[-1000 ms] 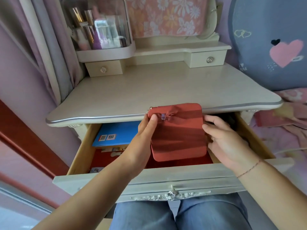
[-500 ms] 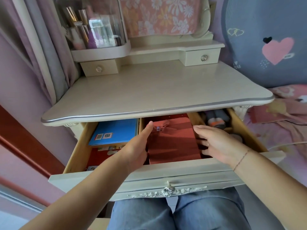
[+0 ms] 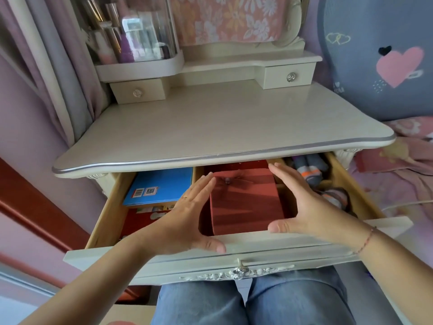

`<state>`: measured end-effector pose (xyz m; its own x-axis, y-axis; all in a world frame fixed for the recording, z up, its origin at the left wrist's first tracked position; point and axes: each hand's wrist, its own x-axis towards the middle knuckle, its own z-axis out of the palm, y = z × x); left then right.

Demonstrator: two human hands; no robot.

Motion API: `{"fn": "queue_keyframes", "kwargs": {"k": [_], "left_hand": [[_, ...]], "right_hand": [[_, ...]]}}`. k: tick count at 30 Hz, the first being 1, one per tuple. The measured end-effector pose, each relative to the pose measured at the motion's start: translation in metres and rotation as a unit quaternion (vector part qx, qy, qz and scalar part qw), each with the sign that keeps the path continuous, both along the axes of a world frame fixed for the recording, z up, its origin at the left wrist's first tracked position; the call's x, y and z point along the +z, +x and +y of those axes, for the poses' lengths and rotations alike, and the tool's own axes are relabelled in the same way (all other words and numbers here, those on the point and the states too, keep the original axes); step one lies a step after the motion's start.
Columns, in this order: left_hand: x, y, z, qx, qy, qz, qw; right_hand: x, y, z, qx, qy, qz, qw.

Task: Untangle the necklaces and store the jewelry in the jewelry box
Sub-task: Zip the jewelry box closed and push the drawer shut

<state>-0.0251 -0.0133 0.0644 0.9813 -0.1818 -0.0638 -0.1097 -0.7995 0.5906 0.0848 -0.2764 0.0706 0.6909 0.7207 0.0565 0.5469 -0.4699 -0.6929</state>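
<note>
A red jewelry box (image 3: 246,202) with a small bow on its lid sits in the middle compartment of the pulled-out drawer (image 3: 234,254). My left hand (image 3: 189,214) hovers at the box's left side with straight fingers and holds nothing. On the box's right, my right hand (image 3: 302,207) is spread the same way, thumb near the drawer front. Neither hand grips the box. No necklaces or loose jewelry show.
The cream dressing table top (image 3: 222,127) overhangs the drawer's back half. A blue booklet (image 3: 161,188) lies in the left compartment, rolled socks (image 3: 311,170) in the right. A clear cosmetics case (image 3: 131,34) stands back left. A bed (image 3: 403,179) is on the right.
The red box went down from above the drawer into the middle compartment. Both hands have let go of it and now hover beside it.
</note>
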Motion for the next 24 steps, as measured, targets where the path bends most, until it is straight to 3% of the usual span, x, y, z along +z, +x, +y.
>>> {"fn": "queue_keyframes", "kwargs": {"k": [3,8,13,18,24], "left_hand": [[-0.001,-0.002,0.001,-0.006,0.045,0.011,0.999],[-0.002,0.005,0.004,0.002,0.112,-0.082,0.990],[-0.001,0.025,0.016,0.059,0.281,-0.193,0.938],[-0.003,0.053,0.027,0.138,0.314,-0.214,0.914],[-0.018,0.071,0.043,0.172,0.326,-0.325,0.871]], "right_hand": [[-0.003,0.000,-0.001,0.057,-0.026,-0.017,0.998],[0.002,0.001,0.005,0.047,-0.070,-0.114,0.990],[0.006,0.019,0.022,-0.024,-0.118,-0.239,0.964],[-0.007,0.051,0.041,-0.123,-0.138,-0.306,0.934],[-0.026,0.076,0.046,-0.180,-0.101,-0.402,0.892]]}}
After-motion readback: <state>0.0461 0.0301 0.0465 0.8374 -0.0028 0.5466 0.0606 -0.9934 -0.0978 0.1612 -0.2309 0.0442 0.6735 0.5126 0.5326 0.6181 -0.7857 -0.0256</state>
